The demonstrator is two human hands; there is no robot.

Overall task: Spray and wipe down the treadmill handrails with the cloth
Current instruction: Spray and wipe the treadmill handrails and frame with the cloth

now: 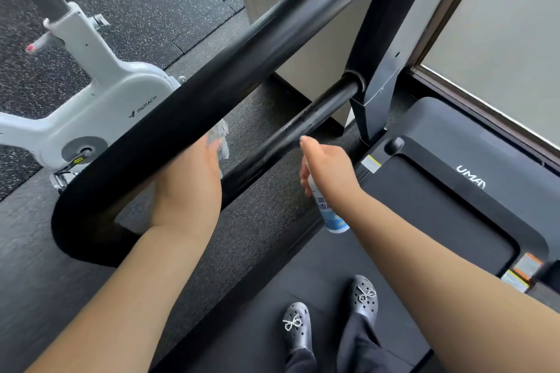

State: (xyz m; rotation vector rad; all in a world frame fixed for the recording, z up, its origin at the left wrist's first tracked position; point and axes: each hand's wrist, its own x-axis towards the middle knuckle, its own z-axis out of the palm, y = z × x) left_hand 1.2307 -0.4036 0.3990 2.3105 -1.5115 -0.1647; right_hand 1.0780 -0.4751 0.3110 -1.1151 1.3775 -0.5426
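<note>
Careful: your left hand [188, 188] grips cloth [220, 139] beneath upper handrail [230, 70]; right hand [328, 169] clutches spray bottle [331, 215], aimed at lower rail [303, 127]. Mist may overshoot onto floor; bottle could slip.

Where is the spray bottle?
In the head view, the spray bottle is in the right hand, right of centre, aimed at the lower handrail above the treadmill belt.

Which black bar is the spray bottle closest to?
The lower, thinner bar, right by the right hand holding the spray bottle. The thick padded bar sits higher, by the left hand and cloth.
</note>
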